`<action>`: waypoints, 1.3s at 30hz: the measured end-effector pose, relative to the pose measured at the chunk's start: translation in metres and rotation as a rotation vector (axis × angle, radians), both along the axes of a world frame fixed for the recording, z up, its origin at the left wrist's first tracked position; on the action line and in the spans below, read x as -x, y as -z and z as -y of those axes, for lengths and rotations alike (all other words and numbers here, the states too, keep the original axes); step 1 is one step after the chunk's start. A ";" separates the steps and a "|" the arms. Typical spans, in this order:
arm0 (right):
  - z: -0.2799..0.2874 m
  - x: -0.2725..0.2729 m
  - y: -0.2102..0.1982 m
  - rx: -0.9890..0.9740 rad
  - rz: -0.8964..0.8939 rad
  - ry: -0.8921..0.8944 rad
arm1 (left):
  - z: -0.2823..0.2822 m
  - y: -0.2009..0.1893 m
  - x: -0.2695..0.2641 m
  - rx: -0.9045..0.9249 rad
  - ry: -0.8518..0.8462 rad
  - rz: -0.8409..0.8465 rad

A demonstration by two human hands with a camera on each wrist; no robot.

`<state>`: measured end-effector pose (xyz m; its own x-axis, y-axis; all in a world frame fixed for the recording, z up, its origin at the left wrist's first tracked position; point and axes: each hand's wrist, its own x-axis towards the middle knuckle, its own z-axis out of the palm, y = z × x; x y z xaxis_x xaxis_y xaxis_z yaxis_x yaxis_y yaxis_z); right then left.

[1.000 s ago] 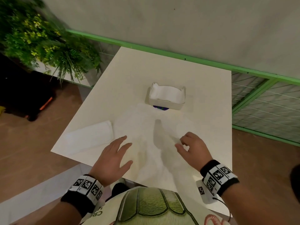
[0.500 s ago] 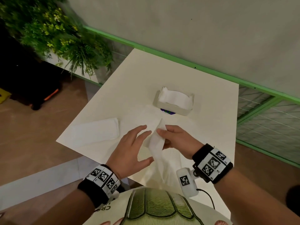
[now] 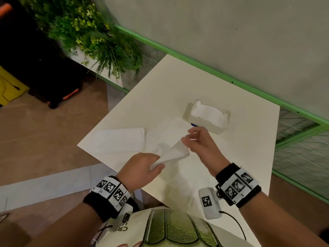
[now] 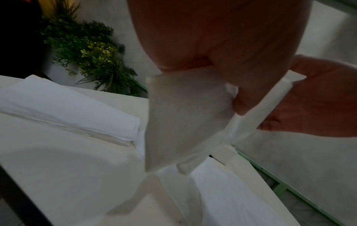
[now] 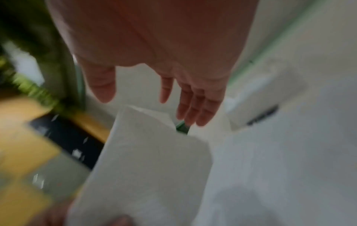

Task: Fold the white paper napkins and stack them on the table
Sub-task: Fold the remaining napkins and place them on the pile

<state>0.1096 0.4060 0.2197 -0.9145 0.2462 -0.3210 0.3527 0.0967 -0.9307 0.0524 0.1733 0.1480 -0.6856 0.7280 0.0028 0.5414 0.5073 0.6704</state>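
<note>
White paper, folded into a narrow strip, hung in the air just above the table, and that napkin was the thing both hands were busy with. Its long axis ran on a slant, from the near-left end up and away toward the far right. The left hand had the near end: its thumb and fingers were curled round the paper and pinched it, the palm turned down, as the left wrist view also showed. The right hand sat at the far end, just beside the tip. In the right wrist view its fingers were nearly straight and spread with the thumb held apart, and the napkin's edge lay just under them with no pinch to be seen; from the head view the contact was blurred, so it looked more like a hand hovering than holding.

The stack of folded napkins lay flat to the left, near the table's left edge, its long side running left to right. It was much nearer the left hand than the right. Judging from this, the next move would carry the strip leftward and turn it to match the stack's axis before laying it down. The holder of fresh napkins stood beyond the right hand, near it.
</note>
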 end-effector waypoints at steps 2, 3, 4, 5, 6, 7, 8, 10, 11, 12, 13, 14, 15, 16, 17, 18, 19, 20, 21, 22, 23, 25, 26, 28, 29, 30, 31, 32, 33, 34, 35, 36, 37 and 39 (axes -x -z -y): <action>0.005 0.001 0.005 -0.391 -0.122 -0.237 | 0.005 0.001 0.006 0.105 0.043 0.084; 0.009 0.003 0.010 -0.574 -0.163 -0.387 | 0.006 0.002 0.009 0.159 0.066 0.105; 0.013 0.005 0.016 -0.733 -0.172 -0.517 | 0.008 0.002 0.011 0.206 0.092 0.118; 0.018 0.007 0.024 -0.844 -0.151 -0.621 | 0.009 0.002 0.014 0.241 0.116 0.127; 0.023 0.010 0.034 -0.897 -0.099 -0.695 | 0.010 0.001 0.017 0.268 0.137 0.139; 0.026 0.013 0.045 -0.906 -0.037 -0.735 | 0.012 0.001 0.019 0.291 0.151 0.159; 0.028 0.016 0.056 -0.874 0.013 -0.738 | 0.015 0.000 0.021 0.307 0.154 0.181; 0.030 0.024 0.071 -0.661 0.051 -0.624 | 0.025 0.001 0.027 0.320 0.118 0.218; 0.030 0.028 0.075 -0.504 0.079 -0.541 | 0.033 0.002 0.032 0.305 0.079 0.262; 0.031 0.032 0.077 -0.356 0.129 -0.472 | 0.043 0.005 0.038 0.269 0.027 0.321; 0.032 0.036 0.079 -0.242 0.187 -0.424 | 0.054 0.008 0.044 0.223 -0.031 0.385; 0.033 0.040 0.080 -0.168 0.239 -0.386 | 0.066 0.012 0.051 0.170 -0.093 0.449; 0.034 0.045 0.083 -0.111 0.276 -0.351 | 0.077 0.013 0.057 0.114 -0.155 0.506; 0.038 0.050 0.086 -0.064 0.301 -0.309 | 0.088 0.015 0.064 0.061 -0.219 0.557; 0.042 0.055 0.089 -0.019 0.323 -0.258 | 0.097 0.015 0.070 0.005 -0.285 0.613; 0.048 0.062 0.093 0.013 0.347 -0.209 | 0.105 0.016 0.075 -0.056 -0.349 0.678; 0.055 0.069 0.098 0.040 0.366 -0.166 | 0.112 0.018 0.080 -0.113 -0.407 0.741; 0.062 0.077 0.102 0.063 0.388 -0.130 | 0.119 0.022 0.085 -0.155 -0.460 0.798; 0.070 0.085 0.106 0.089 0.406 -0.101 | 0.125 0.024 0.090 -0.187 -0.507 0.848; 0.077 0.094 0.111 0.101 0.422 -0.085 | 0.130 0.027 0.094 -0.217 -0.553 0.885; 0.083 0.102 0.114 0.101 0.433 -0.072 | 0.134 0.031 0.099 -0.244 -0.593 0.904; 0.094 0.118 0.119 0.093 0.450 -0.059 | 0.141 0.039 0.110 -0.250 -0.657 0.902; 0.099 0.126 0.122 0.095 0.455 -0.046 | 0.145 0.045 0.116 -0.244 -0.692 0.886; 0.107 0.139 0.126 0.090 0.458 -0.014 | 0.148 0.054 0.127 -0.268 -0.731 0.881; 0.111 0.145 0.129 0.087 0.461 0.008 | 0.150 0.060 0.132 -0.296 -0.744 0.890; 0.113 0.150 0.132 0.087 0.466 0.028 | 0.150 0.065 0.137 -0.319 -0.754 0.902; 0.115 0.153 0.134 0.097 0.469 0.044 | 0.149 0.066 0.141 -0.326 -0.761 0.912; 0.115 0.156 0.137 0.115 0.471 0.054 | 0.150 0.071 0.145 -0.316 -0.768 0.903; 0.115 0.158 0.141 0.127 0.464 0.057 | 0.150 0.074 0.148 -0.297 -0.767 0.883; 0.115 0.160 0.144 0.130 0.451 0.055 | 0.150 0.077 0.152 -0.276 -0.762 0.868; 0.114 0.161 0.147 0.116 0.434 0.053 | 0.150 0.080 0.155 -0.269 -0.755 0.876; 0.112 0.163 0.151 0.092 0.424 0.054 | 0.152 0.083 0.158 -0.272 -0.752 0.887; 0.112 0.165 0.154 0.061 0.421 0.048 | 0.154 0.085 0.161 -0.271 -0.752 0.900; 0.111 0.167 0.158 0.023 0.419 0.034 | 0.157 0.088 0.166 -0.263 -0.748 0.914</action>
